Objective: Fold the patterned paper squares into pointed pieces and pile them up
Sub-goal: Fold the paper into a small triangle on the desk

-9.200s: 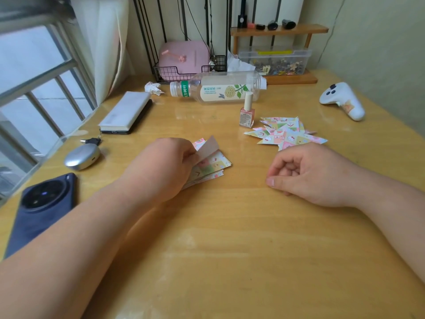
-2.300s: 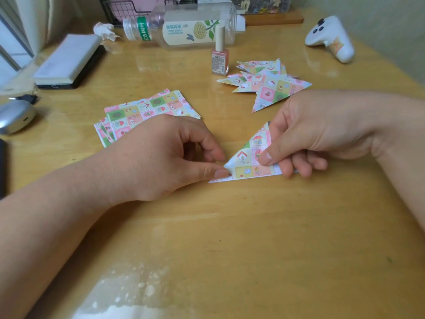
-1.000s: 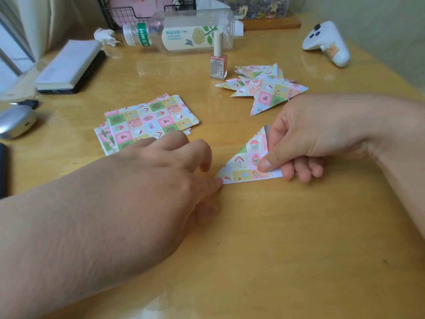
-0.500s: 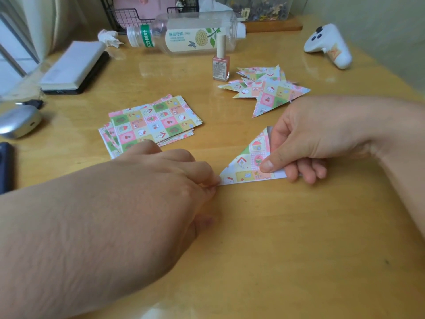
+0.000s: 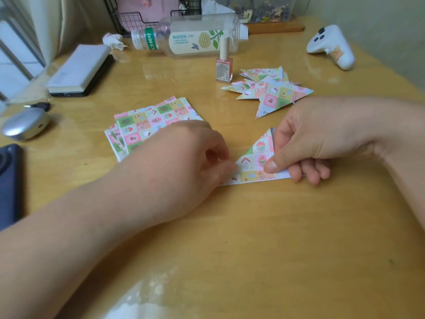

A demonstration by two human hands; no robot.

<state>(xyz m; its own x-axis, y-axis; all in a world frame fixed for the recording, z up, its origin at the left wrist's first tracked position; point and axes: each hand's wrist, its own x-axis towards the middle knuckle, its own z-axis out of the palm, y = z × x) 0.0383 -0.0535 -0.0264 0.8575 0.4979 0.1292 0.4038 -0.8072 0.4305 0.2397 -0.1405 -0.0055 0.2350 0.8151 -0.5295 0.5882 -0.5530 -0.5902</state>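
Pink-and-green patterned triangle (image 5: 255,162) lies on bench (image 5: 253,249), toward the viewer from the nail polish bottle (image 5: 224,67). On its right side the right hand (image 5: 322,137) pinches it, thumb on top, fingers curled beneath, likely anchoring it. At the left tip the left hand (image 5: 184,155), fingers curled, nips the paper, probably sharpening the crease or starting the next fold. Unfolded flat squares (image 5: 149,123) sit left of the bottle, nearer, within reach; finished pile (image 5: 273,93) just right of bottle, clear of the work.

Glossy varnished wooden table (image 5: 264,238) carries matt printed paper squares (image 5: 149,122), a clear plastic bottle (image 5: 195,38), a glass polish bottle (image 5: 224,67) and a smooth white plastic controller (image 5: 331,48).
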